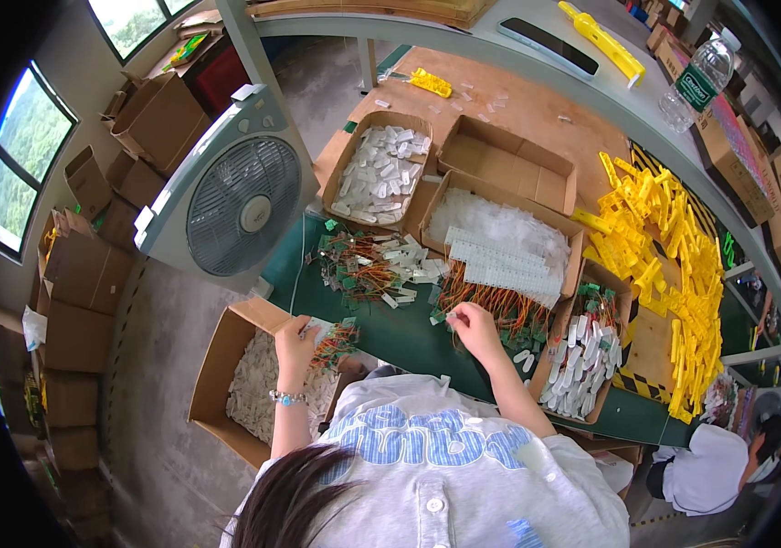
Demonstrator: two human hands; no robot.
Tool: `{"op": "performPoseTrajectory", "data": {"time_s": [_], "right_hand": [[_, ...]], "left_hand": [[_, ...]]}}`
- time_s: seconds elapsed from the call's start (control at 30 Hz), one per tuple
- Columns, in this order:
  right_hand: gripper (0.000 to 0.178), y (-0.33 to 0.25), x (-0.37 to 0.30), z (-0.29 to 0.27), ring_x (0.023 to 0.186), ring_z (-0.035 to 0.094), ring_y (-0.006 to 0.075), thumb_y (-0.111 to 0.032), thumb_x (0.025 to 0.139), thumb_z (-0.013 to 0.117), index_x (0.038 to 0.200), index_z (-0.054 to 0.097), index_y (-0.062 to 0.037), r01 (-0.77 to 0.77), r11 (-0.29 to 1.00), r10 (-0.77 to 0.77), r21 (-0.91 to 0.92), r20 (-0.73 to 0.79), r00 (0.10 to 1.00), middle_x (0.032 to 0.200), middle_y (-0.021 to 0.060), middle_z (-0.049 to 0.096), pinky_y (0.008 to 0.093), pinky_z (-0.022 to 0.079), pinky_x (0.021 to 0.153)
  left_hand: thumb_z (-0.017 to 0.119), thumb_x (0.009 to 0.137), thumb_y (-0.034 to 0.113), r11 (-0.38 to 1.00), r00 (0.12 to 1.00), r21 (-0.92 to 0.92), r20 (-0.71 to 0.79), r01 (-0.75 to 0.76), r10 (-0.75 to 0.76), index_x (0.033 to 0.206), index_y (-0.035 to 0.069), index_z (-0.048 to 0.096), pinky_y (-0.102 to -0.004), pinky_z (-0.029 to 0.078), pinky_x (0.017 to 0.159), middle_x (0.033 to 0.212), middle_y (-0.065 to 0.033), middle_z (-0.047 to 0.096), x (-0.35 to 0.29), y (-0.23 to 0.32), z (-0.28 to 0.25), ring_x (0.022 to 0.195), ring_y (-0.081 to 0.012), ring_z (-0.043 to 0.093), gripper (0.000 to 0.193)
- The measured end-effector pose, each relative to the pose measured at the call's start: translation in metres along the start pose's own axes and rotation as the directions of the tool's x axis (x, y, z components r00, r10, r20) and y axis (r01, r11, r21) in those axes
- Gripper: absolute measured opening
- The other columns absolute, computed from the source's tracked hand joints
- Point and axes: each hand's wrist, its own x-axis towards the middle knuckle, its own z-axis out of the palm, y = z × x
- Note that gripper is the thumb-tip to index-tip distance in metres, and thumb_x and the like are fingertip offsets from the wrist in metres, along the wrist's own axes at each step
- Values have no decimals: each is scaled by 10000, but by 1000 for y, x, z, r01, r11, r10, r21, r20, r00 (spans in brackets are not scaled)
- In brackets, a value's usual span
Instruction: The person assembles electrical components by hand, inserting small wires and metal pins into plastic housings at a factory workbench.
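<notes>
- We see the near edge of the green tabletop [381, 333] close against the person's torso; a stretch of its surface shows between the two hands.
- Our left hand [295, 340] is above the large carton [211, 388], its fingers curled together beside a pale strip [320, 327] and a wired bundle [339, 343]; we cannot tell whether it grips either.
- Our right hand [471, 326] has its fingertips drawn close, at the near side of a wire heap [509, 304]; we cannot tell whether they pinch anything.
- A fan [240, 205] borders the table's left side; yellow pieces [683, 283] spread along the right.
- We count four smaller cartons [507, 169] on the table, one large carton, one fan.
- On the shelf [500, 25], we count one phone [548, 47], one bottle [696, 84], one yellow tool [602, 41].
- The overlapping yellow pieces are too many for us to count.
</notes>
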Motion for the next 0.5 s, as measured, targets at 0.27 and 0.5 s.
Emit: {"op": "performPoseTrajectory", "data": {"time_s": [0.27, 0.5], "right_hand": [[128, -35, 47, 30, 705, 565, 97, -85, 834, 570, 907, 532, 13, -7, 847, 33, 531, -38, 999, 775, 45, 569, 238, 449, 620], [412, -46, 36, 46, 974, 548, 195, -144, 813, 603, 1175, 447, -23, 78, 928, -134, 365, 130, 982, 1099, 125, 509, 283, 468, 725]], "left_hand": [[668, 654, 19, 985, 991, 120, -45, -122, 128, 829, -25, 602, -316, 450, 612, 729, -175, 597, 0, 20, -17, 668, -291, 593, 192], [648, 660, 32, 986, 984, 19, 73, -164, 162, 844, 28, 620, -345, 456, 624, 768, -141, 611, -2, 49, 0, 715, -299, 586, 186]]}}
